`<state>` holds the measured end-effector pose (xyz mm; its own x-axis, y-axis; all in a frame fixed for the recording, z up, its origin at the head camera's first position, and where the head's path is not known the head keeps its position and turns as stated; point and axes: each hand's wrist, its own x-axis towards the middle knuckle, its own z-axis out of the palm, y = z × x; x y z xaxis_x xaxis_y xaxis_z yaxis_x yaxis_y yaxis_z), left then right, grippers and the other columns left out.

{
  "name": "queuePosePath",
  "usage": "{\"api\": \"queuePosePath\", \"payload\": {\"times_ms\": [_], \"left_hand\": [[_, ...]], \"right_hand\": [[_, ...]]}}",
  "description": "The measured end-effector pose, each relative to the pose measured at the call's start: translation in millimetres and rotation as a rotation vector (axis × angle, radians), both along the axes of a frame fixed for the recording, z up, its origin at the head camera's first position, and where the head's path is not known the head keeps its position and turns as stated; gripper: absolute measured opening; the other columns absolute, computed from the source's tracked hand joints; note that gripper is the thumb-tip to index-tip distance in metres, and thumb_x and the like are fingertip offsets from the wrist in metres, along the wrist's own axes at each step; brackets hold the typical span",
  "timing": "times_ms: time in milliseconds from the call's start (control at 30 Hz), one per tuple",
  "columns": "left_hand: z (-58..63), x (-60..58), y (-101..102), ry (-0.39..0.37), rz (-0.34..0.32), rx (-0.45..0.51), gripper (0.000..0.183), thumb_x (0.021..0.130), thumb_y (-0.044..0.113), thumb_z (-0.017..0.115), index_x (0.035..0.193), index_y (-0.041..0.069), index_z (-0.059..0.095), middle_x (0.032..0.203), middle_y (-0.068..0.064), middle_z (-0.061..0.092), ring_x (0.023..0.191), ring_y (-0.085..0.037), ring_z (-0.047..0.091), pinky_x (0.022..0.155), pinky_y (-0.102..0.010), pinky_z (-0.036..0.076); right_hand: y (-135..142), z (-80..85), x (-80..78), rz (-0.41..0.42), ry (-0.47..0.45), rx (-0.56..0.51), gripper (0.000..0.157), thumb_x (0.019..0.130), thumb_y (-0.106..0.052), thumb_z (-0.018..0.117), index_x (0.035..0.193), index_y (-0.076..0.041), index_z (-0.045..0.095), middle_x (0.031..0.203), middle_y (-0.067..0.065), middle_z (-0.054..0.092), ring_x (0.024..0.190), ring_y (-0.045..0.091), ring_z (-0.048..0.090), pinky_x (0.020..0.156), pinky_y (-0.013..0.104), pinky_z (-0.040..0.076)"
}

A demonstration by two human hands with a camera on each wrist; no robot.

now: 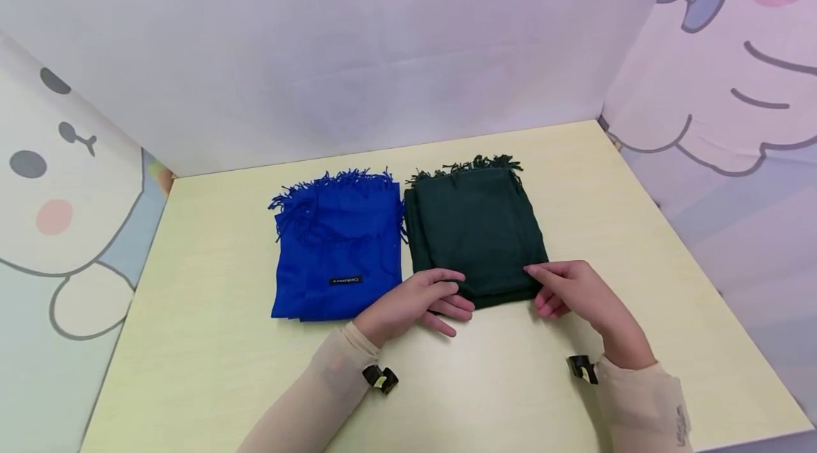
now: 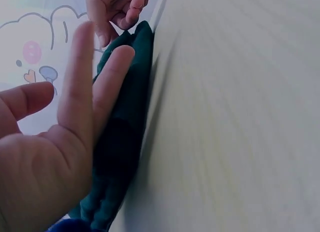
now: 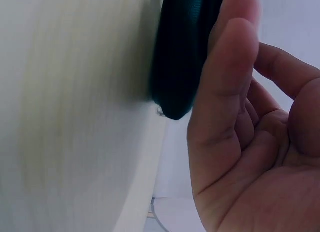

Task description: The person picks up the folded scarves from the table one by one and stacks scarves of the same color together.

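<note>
A folded dark green scarf point(image 1: 479, 233) with a fringe along its far edge lies flat in the head view. My left hand point(image 1: 421, 300) is at its near left corner, fingers spread and fairly straight, holding nothing. At the near right corner, the thumb and forefinger tips of my right hand point(image 1: 568, 293) touch the green cloth; whether they pinch it is hidden. The left wrist view shows the green scarf point(image 2: 125, 102) edge-on behind my left fingers. In the right wrist view, its folded edge point(image 3: 180, 67) runs beside my right fingers.
Left of the green scarf lies a folded blue scarf point(image 1: 338, 254) with a fringe and a small black label point(image 1: 345, 281). Both are on a pale yellow table point(image 1: 210, 283). A white cloth wall point(image 1: 357, 49) stands behind, with cartoon-printed sheets at both sides.
</note>
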<state>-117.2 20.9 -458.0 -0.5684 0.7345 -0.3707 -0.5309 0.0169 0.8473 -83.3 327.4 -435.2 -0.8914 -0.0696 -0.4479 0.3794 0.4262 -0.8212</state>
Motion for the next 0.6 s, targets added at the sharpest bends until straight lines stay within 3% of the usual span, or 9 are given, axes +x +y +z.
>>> {"api": "queuePosePath", "payload": {"times_ms": [267, 600], "left_hand": [[-5.3, -5.3, -1.2, -0.038, 0.012, 0.015, 0.041, 0.106, 0.023, 0.048, 0.144, 0.008, 0.045, 0.122, -0.021, 0.067, 0.111, -0.039, 0.066, 0.074, -0.046, 0.060], [-11.9, 1.2, -2.0, -0.099, 0.027, 0.091, 0.050, 0.106, 0.022, 0.048, 0.152, 0.008, 0.036, 0.130, -0.021, 0.063, 0.118, -0.039, 0.062, 0.082, -0.044, 0.059]], "right_hand": [[7.1, -3.9, -8.3, 0.031, -0.008, -0.037, 0.051, 0.102, -0.040, 0.056, 0.130, 0.002, 0.061, 0.075, 0.016, 0.069, 0.064, 0.027, 0.069, 0.064, 0.038, 0.060], [14.6, -1.4, -10.1, 0.025, -0.029, -0.047, 0.057, 0.103, -0.044, 0.051, 0.133, 0.004, 0.054, 0.075, 0.014, 0.067, 0.062, 0.026, 0.067, 0.065, 0.039, 0.059]]}}
